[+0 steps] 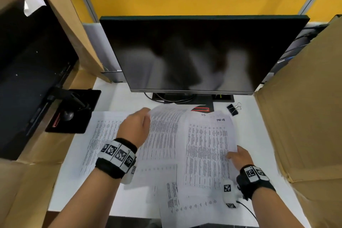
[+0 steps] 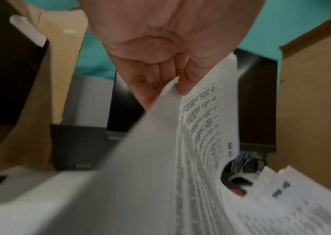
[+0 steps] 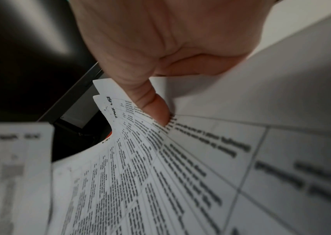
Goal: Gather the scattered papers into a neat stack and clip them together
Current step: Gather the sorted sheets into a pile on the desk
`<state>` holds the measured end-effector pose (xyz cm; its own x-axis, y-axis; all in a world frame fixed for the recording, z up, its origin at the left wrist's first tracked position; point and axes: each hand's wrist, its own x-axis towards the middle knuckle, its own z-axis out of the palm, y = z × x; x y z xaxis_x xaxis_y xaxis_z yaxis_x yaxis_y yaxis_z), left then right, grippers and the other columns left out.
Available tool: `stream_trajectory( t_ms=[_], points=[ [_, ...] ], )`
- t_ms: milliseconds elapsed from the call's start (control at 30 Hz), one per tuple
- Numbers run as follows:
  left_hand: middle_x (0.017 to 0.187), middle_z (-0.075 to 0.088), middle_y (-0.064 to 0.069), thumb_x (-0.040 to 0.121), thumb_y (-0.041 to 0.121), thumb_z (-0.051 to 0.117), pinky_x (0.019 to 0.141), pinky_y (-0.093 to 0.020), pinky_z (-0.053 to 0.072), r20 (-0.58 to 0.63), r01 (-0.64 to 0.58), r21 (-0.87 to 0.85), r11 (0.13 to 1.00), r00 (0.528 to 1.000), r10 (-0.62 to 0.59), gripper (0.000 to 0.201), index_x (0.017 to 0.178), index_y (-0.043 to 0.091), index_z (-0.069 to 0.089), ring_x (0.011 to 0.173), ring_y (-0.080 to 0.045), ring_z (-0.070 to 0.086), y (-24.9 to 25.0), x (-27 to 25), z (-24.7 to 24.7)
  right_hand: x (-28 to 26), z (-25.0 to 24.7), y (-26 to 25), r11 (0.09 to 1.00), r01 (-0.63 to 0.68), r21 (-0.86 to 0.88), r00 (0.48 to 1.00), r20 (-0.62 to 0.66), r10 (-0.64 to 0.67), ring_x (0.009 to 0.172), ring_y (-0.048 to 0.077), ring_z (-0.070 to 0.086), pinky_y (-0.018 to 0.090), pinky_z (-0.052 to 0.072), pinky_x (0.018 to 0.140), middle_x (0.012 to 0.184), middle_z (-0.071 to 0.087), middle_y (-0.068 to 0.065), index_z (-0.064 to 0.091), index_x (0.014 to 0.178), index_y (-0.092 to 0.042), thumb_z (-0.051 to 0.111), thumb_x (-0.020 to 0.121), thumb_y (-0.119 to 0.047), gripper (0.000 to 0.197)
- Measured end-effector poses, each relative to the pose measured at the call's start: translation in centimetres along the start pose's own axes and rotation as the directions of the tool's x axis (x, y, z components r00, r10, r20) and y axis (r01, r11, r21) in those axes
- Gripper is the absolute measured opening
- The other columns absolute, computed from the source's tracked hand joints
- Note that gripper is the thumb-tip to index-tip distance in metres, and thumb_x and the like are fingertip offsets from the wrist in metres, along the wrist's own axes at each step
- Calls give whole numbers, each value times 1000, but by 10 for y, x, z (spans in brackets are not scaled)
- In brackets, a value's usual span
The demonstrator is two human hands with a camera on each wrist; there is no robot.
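Note:
Several printed sheets lie spread over the white desk (image 1: 114, 98) in front of the monitor. My left hand (image 1: 136, 126) pinches the top left corner of one sheet (image 1: 162, 135) and holds it lifted and curled; the left wrist view shows that sheet (image 2: 160, 151) between thumb and fingers. My right hand (image 1: 238, 155) grips the right edge of a small bundle of sheets (image 1: 207, 150), thumb on top; the right wrist view shows its thumb pressed on the bundle (image 3: 160, 167). More sheets (image 1: 103, 135) lie flat at the left and near the front edge. A black binder clip (image 1: 233, 109) sits behind the papers at the right.
A dark monitor (image 1: 194, 53) stands close behind the papers, its stand and cables under it. Cardboard walls (image 1: 303, 102) box the desk in on both sides. A black device (image 1: 33, 65) and a black tray (image 1: 74, 111) sit at the left.

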<state>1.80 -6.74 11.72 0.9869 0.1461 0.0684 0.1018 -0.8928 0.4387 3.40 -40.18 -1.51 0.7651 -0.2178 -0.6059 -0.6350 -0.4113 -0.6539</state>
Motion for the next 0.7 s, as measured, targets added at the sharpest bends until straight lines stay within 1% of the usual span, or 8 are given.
stream_trajectory(
  t_ms=[100, 200, 300, 367, 500, 567, 633, 700],
  points=[
    [77, 59, -3, 100, 21, 39, 64, -32, 42, -196, -96, -68, 993, 977, 81, 20, 94, 11, 55, 70, -25, 54, 18, 7, -27, -1, 0, -1, 1000, -4, 4, 1000, 10, 4, 87, 26, 55, 20, 36, 57, 99, 63, 15, 61, 111, 1, 54, 84, 6, 28],
    [70, 49, 4, 100, 16, 42, 61, -24, 28, -365, -160, -150, 976, 926, 96, 17, 94, 9, 56, 64, -16, 46, 38, 13, -61, -2, -1, -3, 1000, -23, 11, 1000, 16, 23, 89, 26, 55, 25, 40, 62, 99, 61, 13, 60, 115, 1, 54, 85, 6, 31],
    [78, 59, -2, 100, 20, 43, 64, -27, 38, -461, -176, -307, 935, 887, 16, 19, 98, 8, 58, 71, -18, 54, 44, 20, -89, -2, -1, -3, 999, -30, 19, 999, 28, 29, 91, 27, 56, 28, 42, 75, 101, 62, 14, 59, 116, 1, 55, 85, 6, 32],
    [86, 64, -10, 98, 21, 46, 74, -40, 49, -476, -163, -441, 883, 876, -75, 18, 96, 7, 57, 80, -24, 60, 36, 28, -95, -3, -2, -3, 999, -22, 30, 999, 32, 21, 90, 27, 57, 25, 41, 64, 104, 64, 16, 60, 115, 1, 55, 84, 7, 31],
    [100, 70, -4, 92, 23, 49, 90, -44, 53, -327, -35, -689, 724, 906, -268, 19, 100, 13, 63, 96, -28, 66, 13, 39, -71, -6, -8, -6, 992, -19, 124, 1000, 11, 18, 92, 32, 61, 24, 39, 59, 96, 68, 17, 65, 91, -1, 56, 79, 10, 19],
    [97, 69, -4, 93, 18, 48, 81, -28, 53, -208, 93, -689, 719, 924, -320, 19, 101, 11, 63, 86, -23, 65, 5, 37, -39, -13, -12, -12, 980, -30, 196, 1000, 13, 28, 79, 30, 61, 26, 44, 58, 86, 67, 20, 63, 79, -4, 53, 78, 10, 17],
    [84, 60, -10, 94, 15, 45, 66, -29, 43, -88, 231, -606, 762, 932, -352, 16, 91, 6, 57, 75, -28, 55, -3, 28, 0, -23, -14, -20, 964, -22, 265, 999, 34, 13, 63, 24, 56, 16, 44, 47, 76, 64, 19, 59, 75, -3, 49, 82, 11, 18],
    [85, 55, -11, 96, 16, 41, 71, -34, 42, 64, 353, -555, 753, 921, -384, 18, 92, 3, 54, 81, -27, 52, -11, 18, 38, -28, -11, -25, 944, -25, 328, 997, 80, -2, 65, 22, 54, 16, 43, 47, 75, 60, 12, 59, 79, -5, 46, 85, 10, 21]
  ],
)
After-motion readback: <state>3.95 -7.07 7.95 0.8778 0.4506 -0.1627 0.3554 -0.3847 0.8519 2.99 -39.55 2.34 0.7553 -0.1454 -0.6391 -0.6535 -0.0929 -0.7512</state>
